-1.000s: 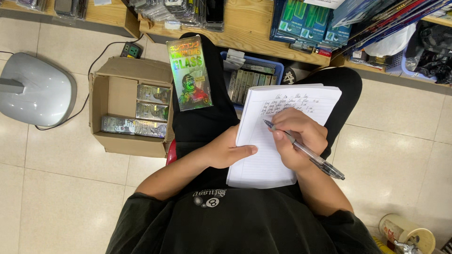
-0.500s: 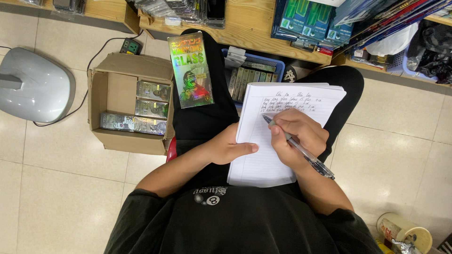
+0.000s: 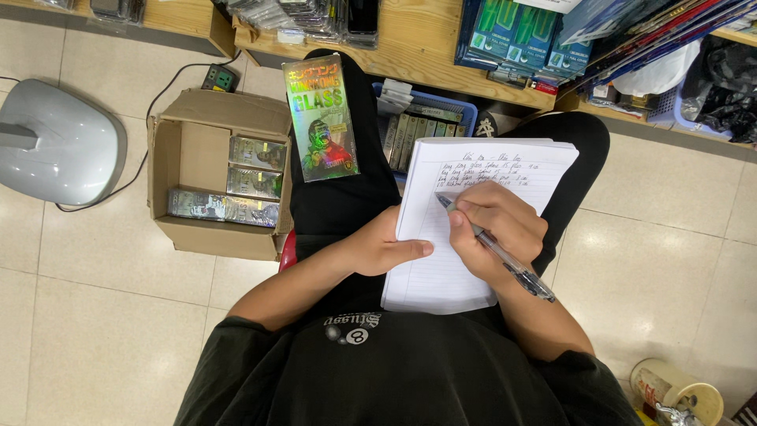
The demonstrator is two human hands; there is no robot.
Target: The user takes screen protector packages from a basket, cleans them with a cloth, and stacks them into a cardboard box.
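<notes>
The notepad [image 3: 473, 213] rests on the person's lap; the left hand [image 3: 386, 248] lies flat, pinning its edge, while the right hand [image 3: 493, 229] grips a pen [image 3: 505, 260], tip on the page

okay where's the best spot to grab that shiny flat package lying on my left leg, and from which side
Probably by its long edges near the middle, coming straight down from above. The shiny package lies flat along the thigh, face up, so only its thin sides offer a pinch. The left hand, now steadying the notepad, is nearest; the right hand holds a pen.
</notes>
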